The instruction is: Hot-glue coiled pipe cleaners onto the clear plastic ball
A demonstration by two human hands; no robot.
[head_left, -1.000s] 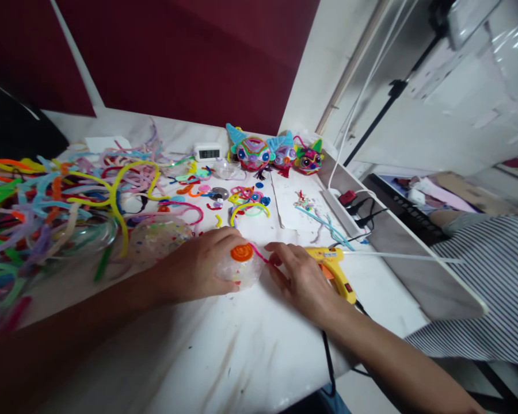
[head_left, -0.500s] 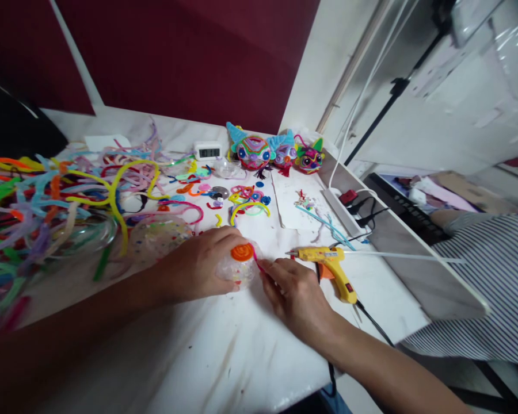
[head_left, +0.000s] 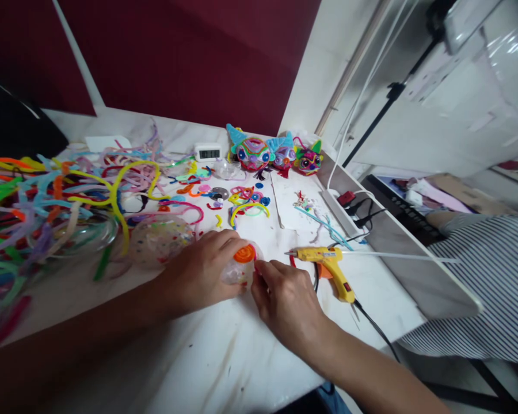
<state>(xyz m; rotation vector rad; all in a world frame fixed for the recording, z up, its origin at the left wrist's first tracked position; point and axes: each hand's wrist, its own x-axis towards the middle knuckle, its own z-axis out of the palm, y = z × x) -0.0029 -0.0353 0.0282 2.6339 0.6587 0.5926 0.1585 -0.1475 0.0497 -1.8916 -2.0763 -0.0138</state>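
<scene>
My left hand is closed around a clear plastic ball and steadies it at the table's middle. On top of the ball sits an orange pipe-cleaner coil. My right hand pinches a pink pipe cleaner against the ball's right side, beside the coil; its fingertips partly hide it. To the right lies a yellow hot glue gun, its nozzle pointing left and a glue stick out of its back.
Loose pipe cleaners heap on the left, near another clear ball. Decorated animal heads and a small digital clock stand at the back. A power strip runs along the right-hand board. Someone in striped clothing is beyond it.
My right hand has shifted slightly left, closer to the ball, and the pink pipe cleaner now shows less. The ball has turned or moved slightly under my left hand.
</scene>
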